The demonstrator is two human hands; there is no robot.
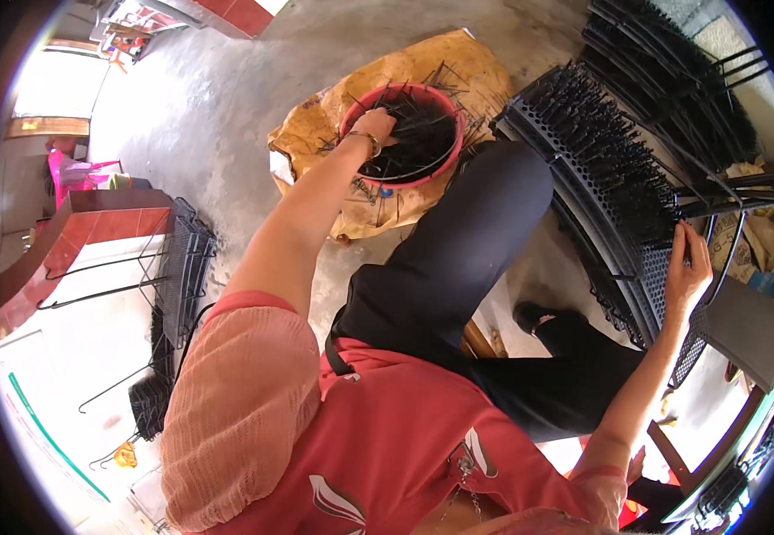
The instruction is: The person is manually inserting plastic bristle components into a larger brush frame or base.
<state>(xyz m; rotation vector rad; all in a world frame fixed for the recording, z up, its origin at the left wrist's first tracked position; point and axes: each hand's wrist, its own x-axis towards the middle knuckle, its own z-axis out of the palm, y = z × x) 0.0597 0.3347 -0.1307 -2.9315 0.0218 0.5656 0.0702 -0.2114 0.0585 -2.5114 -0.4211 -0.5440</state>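
Observation:
My left hand (376, 127), a bracelet at its wrist, reaches over the near-left rim of a red bucket (459, 134). Its curled fingers dip among thin black strips (418, 138) that fill the bucket; what they grip is hidden. On the right, my right hand (690, 272) has its fingertips drawn together at the edge of a long black perforated panel (659, 276). Anything in that pinch is too small to name. Many upright black pegs (605, 147) stand in rows over the panel's far part, while bare holes show near my right hand.
Under the bucket lies a crumpled yellow-brown sack (489, 67) strewn with loose strips. Another stack of black bristled panels (663, 80) stands at the far right, beside black metal bars (743, 192). Black wire racks (189, 267) and a pink chair (70, 178) are on the left.

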